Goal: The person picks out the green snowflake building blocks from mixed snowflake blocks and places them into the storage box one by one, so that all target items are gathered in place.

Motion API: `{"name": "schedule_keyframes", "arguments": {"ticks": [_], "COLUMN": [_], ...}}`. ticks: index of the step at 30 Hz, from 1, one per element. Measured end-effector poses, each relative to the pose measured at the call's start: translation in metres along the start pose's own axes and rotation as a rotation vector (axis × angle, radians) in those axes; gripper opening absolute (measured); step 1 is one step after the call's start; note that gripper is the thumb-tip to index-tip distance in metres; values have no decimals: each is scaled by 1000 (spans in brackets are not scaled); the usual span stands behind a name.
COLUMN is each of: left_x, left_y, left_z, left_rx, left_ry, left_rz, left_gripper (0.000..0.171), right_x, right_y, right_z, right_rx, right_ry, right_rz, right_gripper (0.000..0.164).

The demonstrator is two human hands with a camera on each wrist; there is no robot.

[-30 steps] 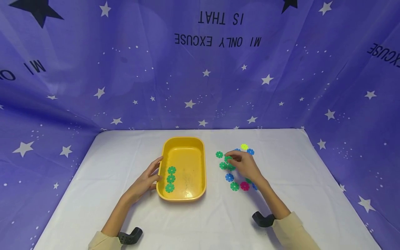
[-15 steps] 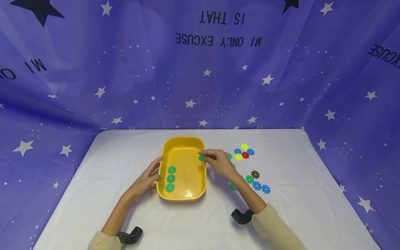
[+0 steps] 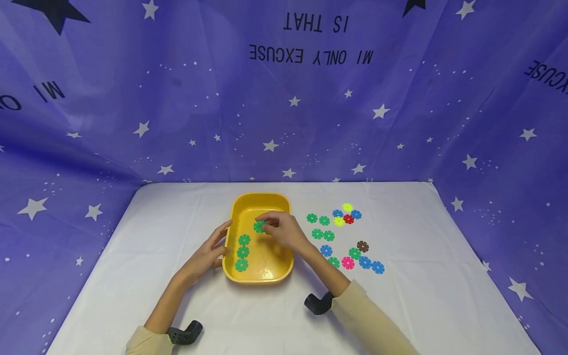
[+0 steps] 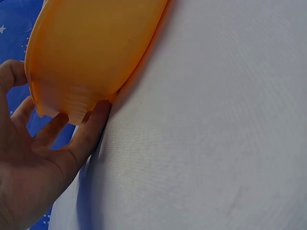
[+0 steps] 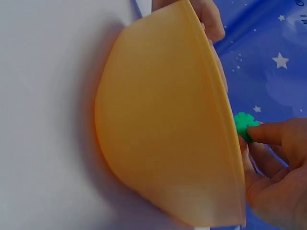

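Observation:
My right hand [image 3: 284, 231] is over the yellow tray [image 3: 290, 246] and pinches a green notched snowflake disc [image 5: 245, 125] between thumb and fingertips. In the head view that disc shows just above a short column of three green discs [image 3: 242, 252] along the tray's left side. The right wrist view has it beyond the tray's rim, with the tray's wall hiding the inside. My left hand [image 3: 206, 256] touches the tray's left side, its spread fingers [image 4: 91, 125] resting against the outer wall and rim.
Right of the tray, loose snowflake discs lie on the white-covered table [image 3: 421, 296]: several green [image 3: 317, 234] and blue [image 3: 365, 262], two yellow, one red [image 3: 348, 219], one pink [image 3: 348, 263], one brown [image 3: 362, 246]. A purple star-print curtain [image 3: 284, 113] stands behind.
My right hand has picked up a green disc from the loose pieces and carried it left, across the tray's right rim to above its inside. The left hand stays at the tray's left side.

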State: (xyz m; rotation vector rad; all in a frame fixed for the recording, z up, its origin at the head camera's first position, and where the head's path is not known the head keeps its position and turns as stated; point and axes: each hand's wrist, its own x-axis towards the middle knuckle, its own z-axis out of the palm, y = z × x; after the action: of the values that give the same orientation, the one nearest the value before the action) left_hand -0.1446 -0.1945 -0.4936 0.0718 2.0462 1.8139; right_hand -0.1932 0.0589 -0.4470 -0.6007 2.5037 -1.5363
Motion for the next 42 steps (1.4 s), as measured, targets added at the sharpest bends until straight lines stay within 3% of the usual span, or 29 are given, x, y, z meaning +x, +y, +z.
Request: {"name": "schedule_keyframes", "arguments": {"ticks": [14, 27, 42], "left_x": [1, 0, 0], "left_y": [-1, -1, -1], "left_z": [-1, 0, -2], "left_rx": [-21, -22, -28], "left_ry": [-14, -4, -14], "left_rz": [12, 4, 6], "left_gripper": [77, 77, 77], "right_x": [21, 39, 53], "right_y": [9, 17, 19], "right_z": [36, 46, 53], "right_rx": [-72, -100, -162], "right_ry": [35, 66, 9], "right_rz": [117, 221, 273], "right_gripper": [25, 23, 25]}}
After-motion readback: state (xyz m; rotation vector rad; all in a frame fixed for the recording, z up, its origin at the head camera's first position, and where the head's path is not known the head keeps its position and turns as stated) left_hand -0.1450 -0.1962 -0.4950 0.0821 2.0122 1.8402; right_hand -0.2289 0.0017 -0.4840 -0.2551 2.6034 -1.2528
